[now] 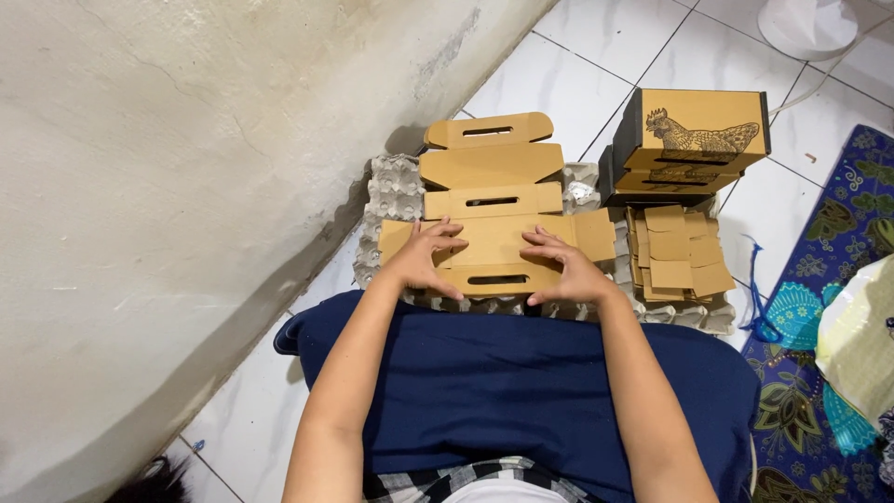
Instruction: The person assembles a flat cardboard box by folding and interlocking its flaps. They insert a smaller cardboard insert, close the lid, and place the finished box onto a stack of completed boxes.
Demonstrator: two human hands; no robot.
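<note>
A flat, unfolded brown cardboard box blank (494, 200) with slotted handle flaps lies on grey egg trays (391, 191) in front of my lap. My left hand (426, 256) presses on its near left panel, fingers spread. My right hand (559, 265) presses on the near right panel beside the slotted front flap. Both hands rest flat on the cardboard; neither has lifted it.
Two folded brown boxes (694, 140) with a chicken drawing are stacked at the right. A pile of flat cardboard blanks (678, 253) lies beside them. A wall (186, 140) runs along the left, a patterned blue mat (819, 307) and a plastic bag (861, 340) lie at right.
</note>
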